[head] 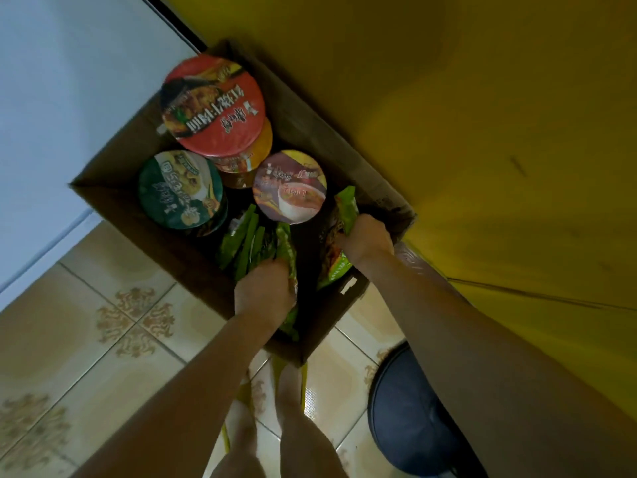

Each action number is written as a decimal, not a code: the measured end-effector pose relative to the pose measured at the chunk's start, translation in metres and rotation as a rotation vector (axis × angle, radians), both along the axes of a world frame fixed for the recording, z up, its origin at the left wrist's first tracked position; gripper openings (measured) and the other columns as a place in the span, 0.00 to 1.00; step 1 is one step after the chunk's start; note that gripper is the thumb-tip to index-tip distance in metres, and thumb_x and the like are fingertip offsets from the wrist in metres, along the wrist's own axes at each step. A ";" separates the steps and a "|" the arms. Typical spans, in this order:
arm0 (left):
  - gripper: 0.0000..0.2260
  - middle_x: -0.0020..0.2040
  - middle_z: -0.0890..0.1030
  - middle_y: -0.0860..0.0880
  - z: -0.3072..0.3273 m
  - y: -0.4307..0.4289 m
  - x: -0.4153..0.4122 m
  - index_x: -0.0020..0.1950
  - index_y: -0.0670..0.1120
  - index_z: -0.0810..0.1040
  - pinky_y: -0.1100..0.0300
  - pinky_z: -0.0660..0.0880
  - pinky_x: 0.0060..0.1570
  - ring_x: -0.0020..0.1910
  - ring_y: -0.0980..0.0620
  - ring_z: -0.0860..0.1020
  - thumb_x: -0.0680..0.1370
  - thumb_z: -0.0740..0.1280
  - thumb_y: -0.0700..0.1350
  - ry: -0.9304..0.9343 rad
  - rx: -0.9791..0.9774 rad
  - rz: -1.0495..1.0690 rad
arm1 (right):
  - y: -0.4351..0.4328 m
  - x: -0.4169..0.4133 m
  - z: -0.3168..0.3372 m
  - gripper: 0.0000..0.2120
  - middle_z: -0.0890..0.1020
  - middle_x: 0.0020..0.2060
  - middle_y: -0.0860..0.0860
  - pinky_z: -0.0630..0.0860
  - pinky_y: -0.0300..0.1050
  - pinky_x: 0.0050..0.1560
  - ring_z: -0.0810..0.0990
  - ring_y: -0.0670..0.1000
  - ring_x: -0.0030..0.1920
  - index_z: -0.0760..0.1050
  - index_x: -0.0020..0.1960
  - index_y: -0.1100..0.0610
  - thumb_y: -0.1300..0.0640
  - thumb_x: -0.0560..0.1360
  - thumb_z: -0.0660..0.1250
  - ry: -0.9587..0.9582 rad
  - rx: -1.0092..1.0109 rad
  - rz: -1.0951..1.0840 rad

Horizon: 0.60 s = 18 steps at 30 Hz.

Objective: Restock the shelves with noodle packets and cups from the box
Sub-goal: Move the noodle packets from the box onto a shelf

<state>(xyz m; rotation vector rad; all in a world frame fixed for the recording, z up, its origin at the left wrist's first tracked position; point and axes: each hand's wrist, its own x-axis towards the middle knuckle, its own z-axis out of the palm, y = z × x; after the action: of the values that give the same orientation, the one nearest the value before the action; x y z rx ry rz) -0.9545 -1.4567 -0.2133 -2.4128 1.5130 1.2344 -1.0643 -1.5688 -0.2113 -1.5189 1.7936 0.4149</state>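
Note:
An open cardboard box stands on the tiled floor. Inside are a red-lidded noodle cup on top of another cup, a green-lidded cup, a smaller cup with a pale lid, and several green noodle packets standing on edge. My left hand reaches into the near side of the box and grips a green packet. My right hand grips another green packet against the box's right wall.
A yellow surface rises to the right of the box, a pale wall to the left. A dark blue round stool seat sits at the lower right. My bare feet stand on patterned tiles below the box.

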 end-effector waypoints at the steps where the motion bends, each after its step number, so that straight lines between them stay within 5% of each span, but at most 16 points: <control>1: 0.05 0.48 0.77 0.46 0.015 0.002 0.002 0.46 0.45 0.72 0.58 0.68 0.40 0.50 0.46 0.77 0.78 0.61 0.46 0.008 -0.005 0.019 | 0.001 0.001 0.013 0.13 0.77 0.47 0.59 0.70 0.48 0.43 0.77 0.60 0.50 0.72 0.53 0.62 0.53 0.75 0.65 -0.009 -0.010 0.001; 7: 0.04 0.42 0.73 0.47 0.116 0.018 0.013 0.46 0.44 0.72 0.57 0.68 0.39 0.46 0.46 0.77 0.78 0.61 0.44 0.030 -0.101 0.113 | 0.009 0.008 0.103 0.10 0.68 0.29 0.50 0.65 0.45 0.35 0.72 0.55 0.38 0.66 0.41 0.57 0.53 0.74 0.66 -0.076 -0.074 -0.037; 12: 0.06 0.43 0.73 0.45 0.194 0.030 0.033 0.46 0.41 0.73 0.58 0.65 0.36 0.44 0.45 0.75 0.78 0.61 0.44 -0.045 -0.218 0.147 | 0.020 0.015 0.187 0.11 0.74 0.36 0.53 0.64 0.44 0.33 0.73 0.55 0.38 0.75 0.51 0.58 0.51 0.74 0.65 -0.187 -0.161 0.006; 15: 0.06 0.45 0.75 0.44 0.238 0.038 0.045 0.47 0.41 0.73 0.58 0.64 0.35 0.44 0.45 0.75 0.78 0.62 0.44 -0.076 -0.302 0.184 | 0.022 0.021 0.231 0.10 0.71 0.30 0.51 0.65 0.45 0.32 0.73 0.56 0.37 0.69 0.36 0.54 0.54 0.74 0.66 -0.250 -0.196 0.024; 18: 0.07 0.46 0.76 0.44 0.283 0.048 0.056 0.49 0.41 0.74 0.59 0.63 0.35 0.44 0.45 0.75 0.78 0.61 0.45 -0.122 -0.361 0.231 | 0.022 0.034 0.274 0.11 0.73 0.33 0.52 0.70 0.47 0.35 0.75 0.56 0.38 0.66 0.38 0.54 0.54 0.73 0.67 -0.288 -0.262 0.088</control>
<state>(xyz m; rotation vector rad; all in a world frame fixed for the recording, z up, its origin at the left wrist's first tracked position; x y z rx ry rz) -0.8986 -1.4082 0.0701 -2.9007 1.5739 0.8818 -1.0304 -1.5463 0.0629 -1.7419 1.6035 -0.0027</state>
